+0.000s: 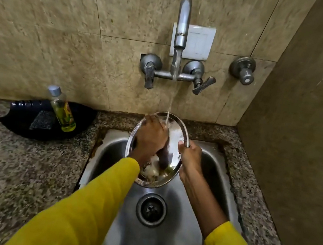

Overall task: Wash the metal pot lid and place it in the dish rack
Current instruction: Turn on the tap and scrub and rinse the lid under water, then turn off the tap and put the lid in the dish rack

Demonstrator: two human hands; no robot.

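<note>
Lid: I saw the metal pot lid (176, 134) held up over the sink (207, 172), tilted, its shiny inside toward me.
Water: a thin stream fell from the tap (182, 26) and hit the lid near its top, just beside my left hand.
Left hand: my left hand (151, 136) lay flat on the inside of the lid, fingers bent and pressed on the metal. I could not tell if it held anything under the palm.
Right hand: my right hand (189, 158) gripped the lid's right rim, thumb on the inside, the other fingers curled round the edge.
Sleeves: both arms wore yellow sleeves (90, 202).
Sink: it was steel, with 1 round drain (151, 209) below the lid.
Counter: a speckled stone counter (2, 160) ran round the sink.
Left side: a black tray (22, 115) sat on the counter, with a small bottle (62, 109) of yellow liquid leaning in it.
Wall: 2 tap handles (149, 73) stuck out under the spout.
</note>
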